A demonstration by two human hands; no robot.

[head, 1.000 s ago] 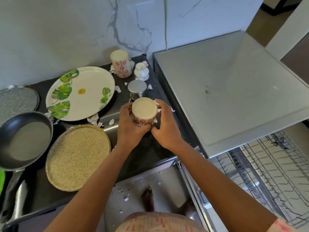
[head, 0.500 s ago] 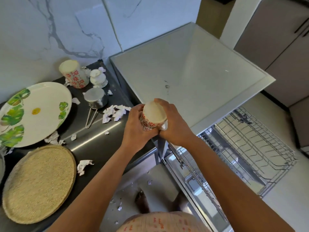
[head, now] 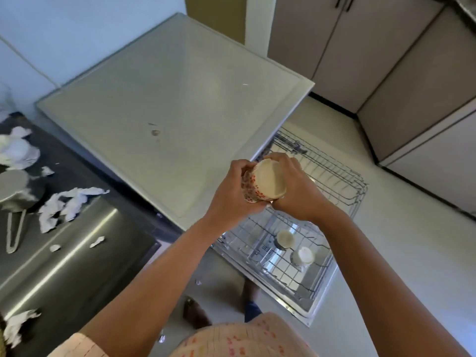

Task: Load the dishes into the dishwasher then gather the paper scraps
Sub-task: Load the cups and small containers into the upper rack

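Note:
A cream cup with red flower print (head: 262, 185) is held upside down between both hands, above the pulled-out dishwasher rack (head: 342, 184). My left hand (head: 229, 197) grips its left side and my right hand (head: 296, 189) wraps its right side. Two cups (head: 284, 239) (head: 304, 256) stand in the lower rack (head: 273, 269) below. White paper scraps (head: 67, 204) lie crumpled on the dark counter (head: 64, 266) at the left, with smaller bits (head: 96, 242) nearby.
The dishwasher's flat grey top (head: 167, 106) fills the middle. A small steel pan with a wire handle (head: 14, 191) sits at the left edge. Brown cabinet doors (head: 373, 60) stand at the right, pale floor (head: 399, 240) beside the rack. My feet show below.
Both hands have carried the cup rightward from over the counter to above the dishwasher rack. My view has swung right, so the plates and frying pan have left the frame.

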